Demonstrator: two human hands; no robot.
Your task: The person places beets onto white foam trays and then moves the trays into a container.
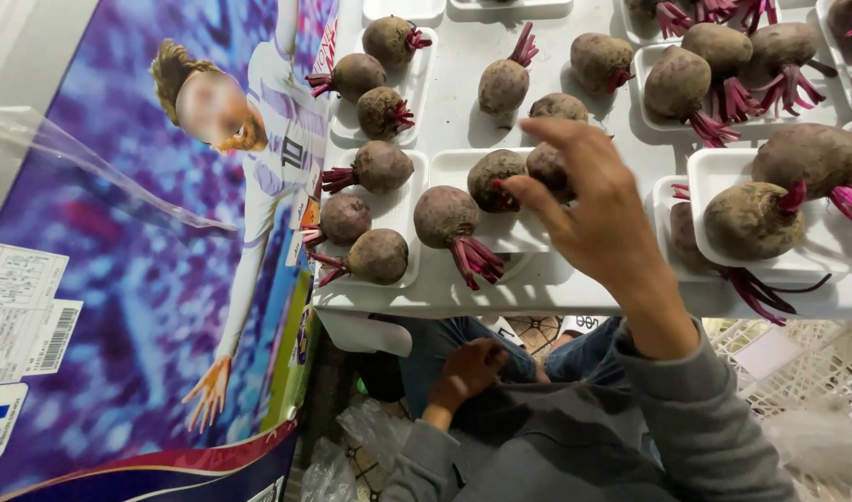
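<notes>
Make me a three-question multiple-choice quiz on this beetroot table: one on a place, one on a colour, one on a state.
1. Where is the left hand? A on the table, B below the table edge on the lap, C on a tray.
2. What colour are the beet stems? A magenta, B green, C white.
3. What is the right hand doing? A resting flat, B touching a beet, C holding a knife.

Answers: 1 B, it sits below the table edge. 2 A, the cut stalks are magenta. 3 B, its fingertips meet a beet over a white tray.

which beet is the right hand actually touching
The beet under the right hand, on the middle white tray beside two others; its fingers rest on it, while every other beet lies untouched.
</notes>
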